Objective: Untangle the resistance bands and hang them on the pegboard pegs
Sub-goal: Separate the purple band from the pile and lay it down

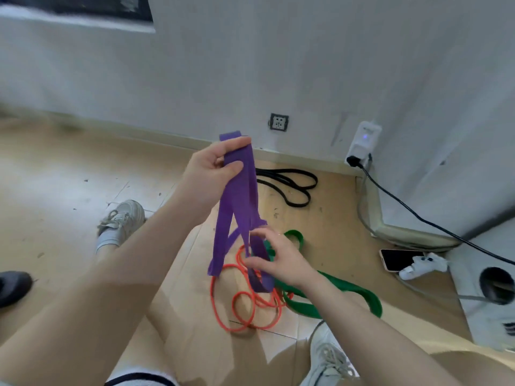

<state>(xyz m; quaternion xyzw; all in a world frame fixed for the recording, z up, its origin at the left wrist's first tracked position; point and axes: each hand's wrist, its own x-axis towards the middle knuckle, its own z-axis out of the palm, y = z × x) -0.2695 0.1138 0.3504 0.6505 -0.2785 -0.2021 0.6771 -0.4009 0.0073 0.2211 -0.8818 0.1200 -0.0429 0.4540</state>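
Wood-look floor, scuffed, with pale tile patches. White wall behind it with a dark-framed socket; a white plugged-in device with a blue light sits to its right. Black cable runs from that plug off to the right edge. Phone lies face up on the floor, touching a white controller-like gadget. White sneakers: one left, one at bottom. Dark shoe at left edge.

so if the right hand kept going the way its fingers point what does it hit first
Its fingers point left, and the right hand is already at the lower strands of the purple band, so those come first. Whether it grips them is unclear. The left hand holds the top.
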